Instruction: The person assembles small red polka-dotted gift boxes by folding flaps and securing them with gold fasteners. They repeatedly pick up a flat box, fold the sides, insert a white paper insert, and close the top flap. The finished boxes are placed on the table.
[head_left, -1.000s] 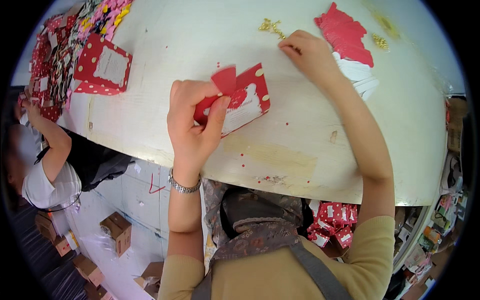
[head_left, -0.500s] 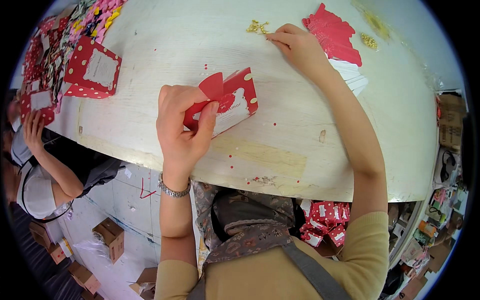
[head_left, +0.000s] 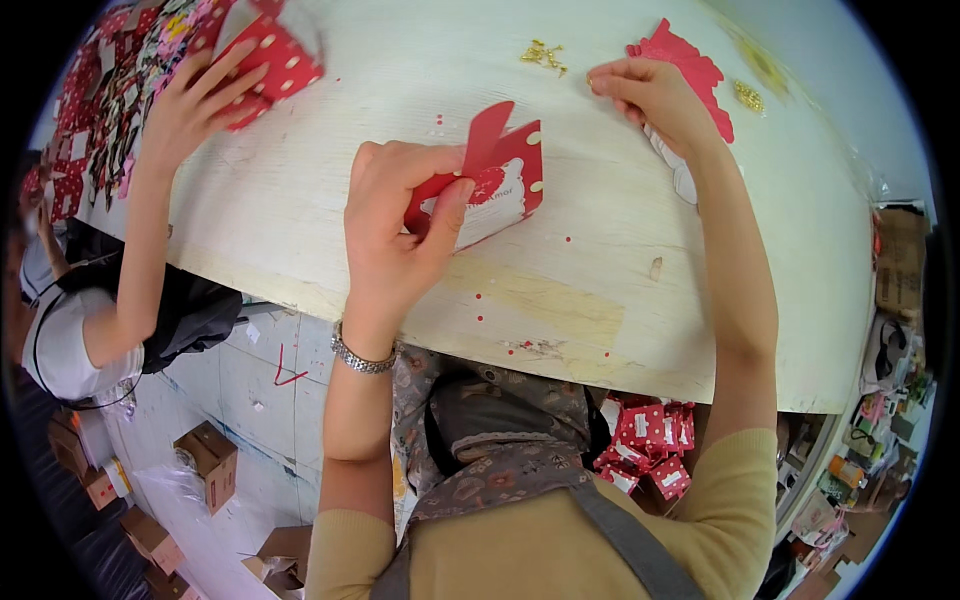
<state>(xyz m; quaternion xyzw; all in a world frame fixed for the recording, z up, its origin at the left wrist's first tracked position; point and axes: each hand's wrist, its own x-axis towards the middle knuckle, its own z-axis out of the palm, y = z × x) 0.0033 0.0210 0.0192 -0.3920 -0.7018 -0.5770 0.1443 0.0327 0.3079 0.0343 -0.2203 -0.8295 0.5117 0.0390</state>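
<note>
My left hand (head_left: 395,220) pinches a red paper box with pale dots and a white label (head_left: 500,210), holding it tilted above the table. A red scalloped card piece (head_left: 488,135) lies against its front under my thumb and stands up past the rim. To the right, my right hand (head_left: 665,100) is closed in a pinch, with a tiny gold fastener (head_left: 591,86) just showing at the fingertips. Beside it is a small scatter of gold fasteners (head_left: 543,56). A fanned stack of red scalloped cards (head_left: 685,65) lies beyond my right hand, with white pieces partly hidden under my wrist.
A gold heap (head_left: 749,97) sits at the far right. At left, a co-worker's hand (head_left: 190,115) is on another dotted box (head_left: 275,65), near piled boxes and colourful bows. Finished-looking red boxes (head_left: 645,440) fill a carton below the table edge (head_left: 480,350). Cartons (head_left: 210,465) stand on the floor.
My right hand has drawn away rightward from the gold scatter, still pinching. My left hand and the box have shifted slightly right and up. The co-worker's hand has reached onto the dotted box at left.
</note>
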